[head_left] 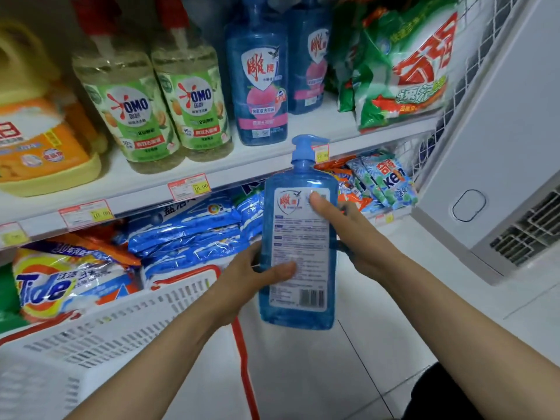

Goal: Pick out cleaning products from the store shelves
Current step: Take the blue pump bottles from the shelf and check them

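I hold a blue pump bottle (298,316) of dish soap upright in front of the shelves, its back label facing me. My left hand (257,277) grips its lower left side with the thumb across the label. My right hand (354,237) grips the right side, thumb pressed on the upper label. On the upper shelf stand two more blue bottles (257,83) of the same brand, two clear OMO bottles (130,107) and a yellow jug (39,137). A white basket (91,341) with red trim hangs at my lower left.
Green detergent bags (403,68) lie at the upper shelf's right end. The lower shelf holds blue bags (188,234), a Tide bag (60,286) and Keon packs (385,180). A white chest freezer (497,183) stands on the right. White floor tiles (348,374) are below.
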Available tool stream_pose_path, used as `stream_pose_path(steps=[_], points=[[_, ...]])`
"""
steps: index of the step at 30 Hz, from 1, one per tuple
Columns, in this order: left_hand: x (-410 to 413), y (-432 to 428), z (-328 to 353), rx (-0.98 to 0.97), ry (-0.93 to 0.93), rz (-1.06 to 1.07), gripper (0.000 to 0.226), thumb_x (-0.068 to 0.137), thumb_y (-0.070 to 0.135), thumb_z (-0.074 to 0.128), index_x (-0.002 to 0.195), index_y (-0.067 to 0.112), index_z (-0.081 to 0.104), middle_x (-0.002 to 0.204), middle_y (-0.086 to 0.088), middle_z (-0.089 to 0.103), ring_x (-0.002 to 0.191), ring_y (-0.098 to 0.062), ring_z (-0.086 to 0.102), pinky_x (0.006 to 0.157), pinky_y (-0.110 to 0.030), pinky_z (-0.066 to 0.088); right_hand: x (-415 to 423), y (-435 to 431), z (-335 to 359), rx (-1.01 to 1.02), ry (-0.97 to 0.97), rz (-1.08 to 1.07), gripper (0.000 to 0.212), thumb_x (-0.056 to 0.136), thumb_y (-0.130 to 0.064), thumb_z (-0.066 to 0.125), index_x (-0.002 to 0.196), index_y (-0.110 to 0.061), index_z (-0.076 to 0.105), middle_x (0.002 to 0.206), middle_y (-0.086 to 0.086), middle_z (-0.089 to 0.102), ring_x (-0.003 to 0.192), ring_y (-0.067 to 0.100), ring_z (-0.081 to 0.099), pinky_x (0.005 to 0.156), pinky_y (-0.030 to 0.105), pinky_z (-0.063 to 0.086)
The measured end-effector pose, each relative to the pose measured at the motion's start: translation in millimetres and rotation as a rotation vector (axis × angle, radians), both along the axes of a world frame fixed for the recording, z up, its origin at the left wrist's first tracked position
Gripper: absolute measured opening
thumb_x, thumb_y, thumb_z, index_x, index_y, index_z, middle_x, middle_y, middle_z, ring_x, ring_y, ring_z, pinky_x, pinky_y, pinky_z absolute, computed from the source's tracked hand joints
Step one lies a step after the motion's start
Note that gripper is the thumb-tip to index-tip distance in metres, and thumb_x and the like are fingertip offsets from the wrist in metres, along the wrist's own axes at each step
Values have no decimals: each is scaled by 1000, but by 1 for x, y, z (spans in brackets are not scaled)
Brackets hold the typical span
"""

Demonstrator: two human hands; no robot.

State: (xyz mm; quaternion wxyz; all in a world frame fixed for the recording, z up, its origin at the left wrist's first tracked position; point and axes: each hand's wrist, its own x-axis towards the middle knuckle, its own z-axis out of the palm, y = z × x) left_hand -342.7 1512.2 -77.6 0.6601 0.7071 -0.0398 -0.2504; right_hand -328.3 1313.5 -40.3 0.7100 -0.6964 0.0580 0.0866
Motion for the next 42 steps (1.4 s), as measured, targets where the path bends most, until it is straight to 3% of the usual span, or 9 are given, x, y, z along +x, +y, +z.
stream_pose_path(steps=[4, 12, 17, 19, 24, 29, 33, 37, 42], points=[[7, 9, 0, -70, 67, -47, 65, 59, 49, 85, 113, 21, 62, 108, -2, 74, 101, -22, 71, 85, -37, 59, 3, -6, 1, -106, -24, -24, 78, 62, -63, 81, 121, -23, 48, 113, 0, 71, 96, 14, 72, 88, 38, 58], [8, 1, 15, -49, -68, 111, 67, 56, 53, 78, 115, 27, 58, 101, 3, 75, 87, -16, 74, 67, -24, 59, 6, 2, 5, -11, -170, -96, 57, 87, -38, 70, 133, -18, 44, 106, -5, 71, 96, 14, 72, 66, 20, 57], [-4, -13, 16, 736, -519, 314, 81, 53, 78, 68, 120, 40, 41, 112, 16, 66, 96, -16, 67, 77, -33, 52, 11, 21, 9, -127, -231, -181, 99, 54, -71, 74, 136, -27, 40, 129, -1, 55, 110, 12, 63, 90, 36, 58], [-11, -19, 12, 905, -646, 313, 84, 51, 82, 61, 120, 43, 33, 114, 16, 65, 99, -15, 66, 74, -30, 45, 12, 28, 1, -69, -235, -265, 87, 61, -55, 83, 131, -19, 48, 126, 5, 58, 114, 21, 62, 93, 40, 56], [9, 8, 13, 388, -500, 170, 58, 63, 83, 58, 105, 44, 52, 108, 26, 63, 104, -2, 62, 79, -24, 53, 15, 20, -4, -67, -363, -249, 65, 64, -33, 84, 122, -26, 56, 118, -5, 65, 104, 10, 66, 86, 30, 56], [36, 7, 2, -83, -275, -42, 68, 78, 64, 65, 137, 34, 48, 137, 18, 55, 133, -8, 47, 105, -34, 42, 14, 9, 6, -58, -457, 37, 90, 55, -39, 88, 133, -24, 45, 131, -2, 59, 119, 17, 61, 92, 39, 56], [38, 6, -20, 29, -176, -153, 57, 70, 26, 73, 123, 11, 58, 114, 3, 71, 114, -19, 64, 92, -31, 54, 8, 2, 5, 84, -434, 321, 78, 62, -32, 84, 130, -19, 47, 128, -14, 62, 120, 10, 60, 90, 25, 54], [23, 7, -24, 46, -171, 31, 56, 48, 39, 75, 99, 21, 61, 86, 15, 75, 77, -1, 71, 64, -13, 52, 23, 3, 31, -283, -320, 321, 42, 89, -33, 58, 129, -17, 59, 128, -11, 63, 121, 6, 57, 96, 20, 48], [18, -7, -22, 377, -352, 186, 84, 29, 75, 79, 102, 45, 50, 89, 27, 67, 80, 10, 65, 67, -16, 53, 21, -2, 45, -485, -394, 90, 41, 77, -68, 65, 78, -27, 65, 60, -17, 58, 54, -4, 51, 53, 12, 40]])
